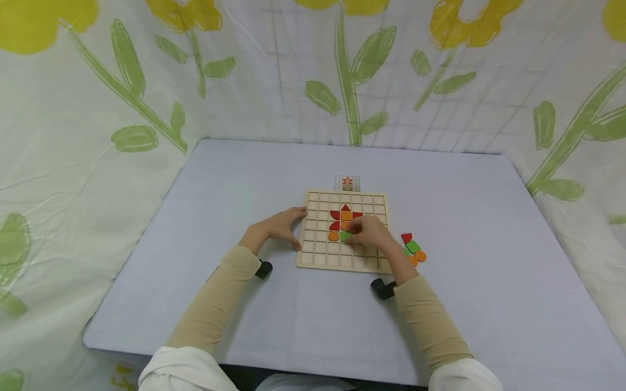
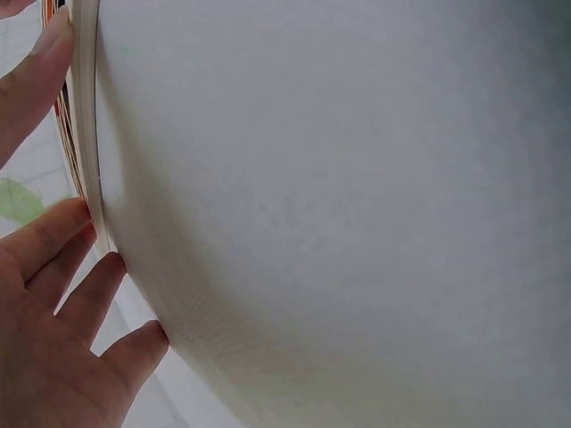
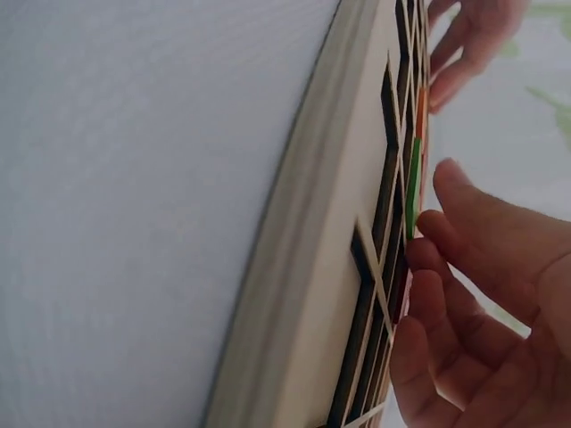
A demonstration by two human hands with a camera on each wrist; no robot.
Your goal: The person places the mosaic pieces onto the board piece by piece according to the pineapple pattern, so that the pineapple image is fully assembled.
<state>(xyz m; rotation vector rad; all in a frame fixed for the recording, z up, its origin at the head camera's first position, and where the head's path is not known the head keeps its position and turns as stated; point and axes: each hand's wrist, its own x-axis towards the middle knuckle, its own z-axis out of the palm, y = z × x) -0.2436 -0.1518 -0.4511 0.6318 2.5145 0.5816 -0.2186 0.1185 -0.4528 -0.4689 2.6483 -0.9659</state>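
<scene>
A wooden grid board [image 1: 313, 260] lies on the table, with red, orange and green pieces set in its middle cells. My left hand [image 1: 282, 224] touches the board's left edge, thumb low and fingers spread; in the left wrist view its fingertips [image 2: 109, 263] meet the rim. My right hand [image 1: 369, 232] is over the middle of the board, hiding some cells. Its index fingertip touches the board's surface beside a green square [image 1: 345, 237], while the thumb [image 3: 457, 178] stands lifted with nothing showing between them. An orange circle [image 1: 333, 236] sits left of the green square.
Loose pieces lie right of the board: a red quarter circle [image 1: 407, 238], a green square [image 1: 413, 246], an orange circle [image 1: 420, 256] and others partly behind the right wrist. A small pattern card [image 1: 355, 183] lies at the board's far edge. Black wrist cameras hang under both forearms.
</scene>
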